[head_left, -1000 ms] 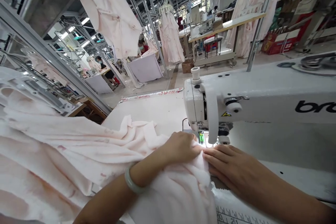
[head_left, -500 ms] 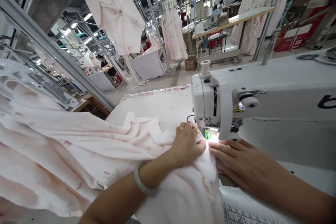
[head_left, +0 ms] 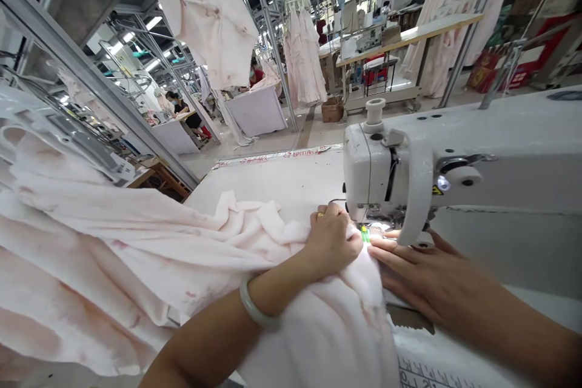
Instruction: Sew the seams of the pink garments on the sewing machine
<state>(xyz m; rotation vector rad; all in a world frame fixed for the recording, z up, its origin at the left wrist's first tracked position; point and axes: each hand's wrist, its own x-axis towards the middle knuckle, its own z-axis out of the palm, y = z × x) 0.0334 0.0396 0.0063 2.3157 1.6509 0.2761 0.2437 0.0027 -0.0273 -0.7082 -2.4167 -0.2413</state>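
Pale pink plush fabric [head_left: 318, 333] drapes over the sewing table and down its near side. My left hand [head_left: 334, 239], with a ring on a finger and a bangle at the wrist, is closed on a fold of it just left of the needle area. Beside the presser foot, my right hand [head_left: 422, 267] lies flat with fingers stretched out, fingertips at the fabric's edge. The white sewing machine [head_left: 370, 170] stands over both hands, its lamp lighting a small green piece [head_left: 365, 234] by the foot. Fabric and fingers hide the stitch line.
A printed ruler scale [head_left: 422, 373] runs along the near table edge. More pink fabric hangs at left and from a rack overhead [head_left: 213, 18]. Metal posts [head_left: 91, 79] slant past the left side. Farther back are hanging garments [head_left: 304, 54], worktables and people seated at them.
The machine appears farther right in the view and the hands slightly right too, as the camera has shifted. Both hands keep nearly the same places on the fabric.
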